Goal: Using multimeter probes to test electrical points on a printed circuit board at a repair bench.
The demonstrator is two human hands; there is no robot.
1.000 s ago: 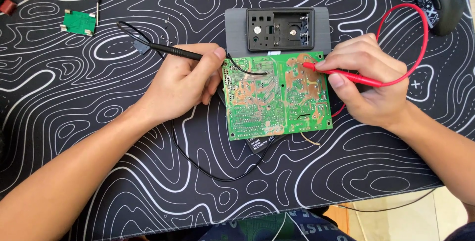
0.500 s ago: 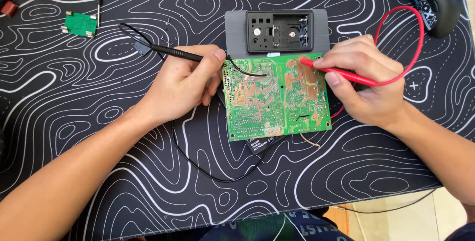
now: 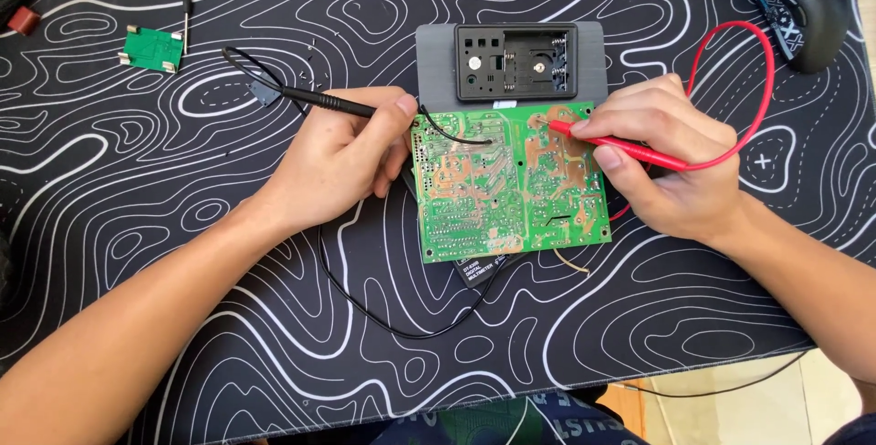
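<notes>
Circuit board (image 3: 511, 180) lies solder side up, unclamped, on the patterned bench mat (image 3: 137, 180), the right hand (image 3: 666, 167) gripping the red probe (image 3: 620, 144) and the left hand (image 3: 342, 157) the black probe (image 3: 319, 98): a slipped tip could bridge neighbouring joints, or pressure could shift the board.

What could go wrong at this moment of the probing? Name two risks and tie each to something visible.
The red probe in the right hand sits among closely packed solder points on the green circuit board; a slip might bridge two. The board rests unclamped over a small black device, so pressure from the black probe in the left hand could tilt it.
</notes>
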